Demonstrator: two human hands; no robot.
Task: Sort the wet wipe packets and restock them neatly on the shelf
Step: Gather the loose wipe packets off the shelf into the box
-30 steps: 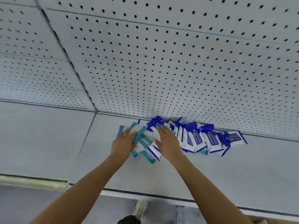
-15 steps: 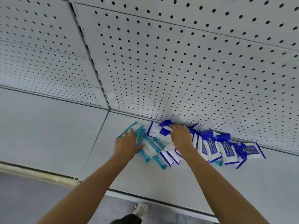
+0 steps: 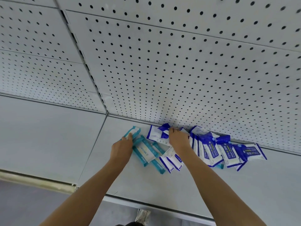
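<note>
While both bare arms reach up from 6 o'clock across the grey shelf [image 3: 228, 185], the wet wipe packets lie in a loose heap at the back of it, against the foot of the pegboard back wall [image 3: 179, 70]. The left hand [image 3: 122, 148] grips the teal-and-white packet [image 3: 133, 131] at the 9 o'clock end of the heap, fingers curled round its edge; a second ago that hand lay flatter on top of the teal packets, and this one now stands apart at 11 o'clock of the other teal packets [image 3: 146, 151], which lie side by side, slanted, just right of the wrist. The right hand [image 3: 178, 139] is curled over a white-and-blue packet [image 3: 160, 134] at the wall's foot, fingertips pinching its dark blue end; earlier it pressed lower down the heap and has since moved toward 12 o'clock, up to the wall. Two more blue-edged packets [image 3: 172, 160] poke out at 6 o'clock under the right wrist. At 3 o'clock of the right hand, the row of dark blue packets marked 75% [image 3: 211, 150] overlaps like fallen tiles, leaning on the wall, and looks unchanged from the earlier pictures. The camera view has shifted, so the heap sits lower and further right than before. A shoe [image 3: 143, 216] shows below the shelf's front edge at 6 o'clock.
</note>
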